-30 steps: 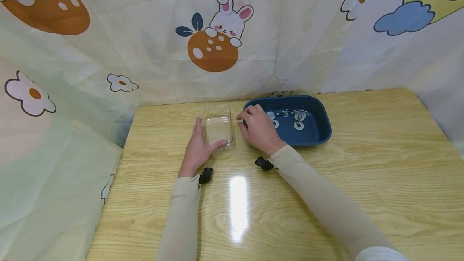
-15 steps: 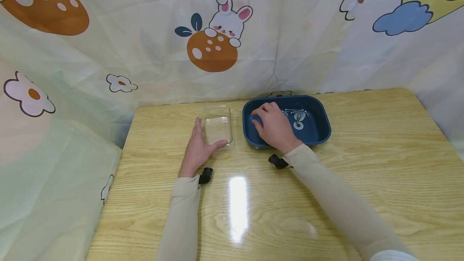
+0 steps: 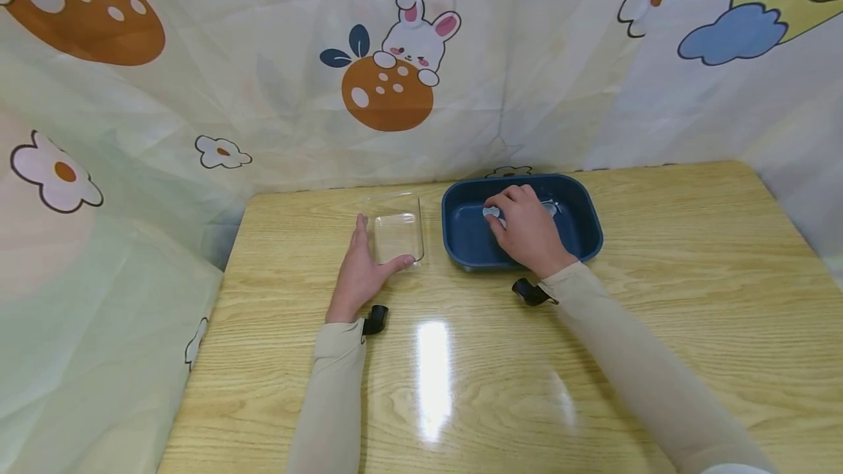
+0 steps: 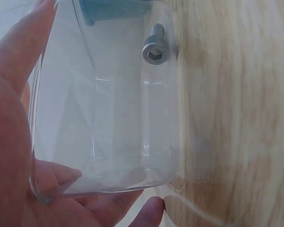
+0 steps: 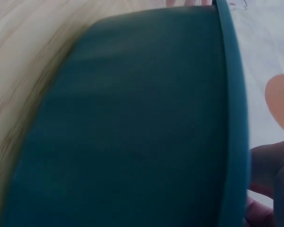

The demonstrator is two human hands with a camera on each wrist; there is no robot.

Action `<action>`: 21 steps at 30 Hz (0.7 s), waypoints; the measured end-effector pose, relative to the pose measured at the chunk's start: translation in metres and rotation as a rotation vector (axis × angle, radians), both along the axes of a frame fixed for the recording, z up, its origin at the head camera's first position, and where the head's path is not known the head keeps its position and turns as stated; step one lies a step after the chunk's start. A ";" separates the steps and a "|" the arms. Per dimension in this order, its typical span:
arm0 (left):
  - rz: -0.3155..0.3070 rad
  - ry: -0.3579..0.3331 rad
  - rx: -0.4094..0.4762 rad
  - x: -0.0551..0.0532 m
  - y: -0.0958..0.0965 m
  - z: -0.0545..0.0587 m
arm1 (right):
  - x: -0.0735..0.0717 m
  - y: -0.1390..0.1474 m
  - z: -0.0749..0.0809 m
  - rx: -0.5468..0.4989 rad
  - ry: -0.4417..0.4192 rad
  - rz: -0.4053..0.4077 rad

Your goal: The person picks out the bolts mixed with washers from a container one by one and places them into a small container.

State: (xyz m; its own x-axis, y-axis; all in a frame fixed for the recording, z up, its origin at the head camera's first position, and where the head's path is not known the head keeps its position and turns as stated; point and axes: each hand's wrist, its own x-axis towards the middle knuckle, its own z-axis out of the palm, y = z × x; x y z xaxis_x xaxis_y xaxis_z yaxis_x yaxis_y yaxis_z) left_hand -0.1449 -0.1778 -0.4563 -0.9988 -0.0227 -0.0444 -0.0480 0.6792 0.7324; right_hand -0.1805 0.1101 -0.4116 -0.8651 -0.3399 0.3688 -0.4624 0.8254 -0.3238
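Observation:
My left hand (image 3: pixel 361 273) holds a clear square-sided box (image 3: pixel 422 232) at its near left corner, fingers along the left side and thumb across the front. A socket-head bolt (image 4: pixel 155 51) shows inside the clear walls (image 4: pixel 118 127) in the left wrist view. My right hand (image 3: pixel 527 229) reaches into a dark blue tray (image 3: pixel 467 243), its thumb and forefinger apart on either side of a pale flat washer (image 3: pixel 490 211). Most of the tray's contents lie hidden under this hand. In the right wrist view, the tray's outer wall (image 5: pixel 132 118) covers most of the picture, with fingers (image 5: pixel 270 161) beyond its rim.
Both containers stand side by side near the back of a wooden table (image 3: pixel 296 254), a narrow gap between them. Behind rises a printed cloth (image 3: pixel 553 93). Another washer edge (image 3: pixel 549 207) shows right of my right hand. A black wrist camera (image 3: pixel 530 292) hangs close before the tray.
My right hand has moved right from the gap beside the clear box, over the tray's left rim, to the washers inside. The left hand and clear box have kept their place.

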 end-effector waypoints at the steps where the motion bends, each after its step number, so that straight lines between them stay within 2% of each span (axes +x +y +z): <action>1: 0.000 0.000 0.002 0.000 0.000 0.000 | 0.000 0.002 0.000 0.001 -0.002 -0.005; 21: -0.005 0.006 0.013 0.000 -0.001 -0.002 | -0.007 0.040 -0.013 0.061 -0.076 -0.116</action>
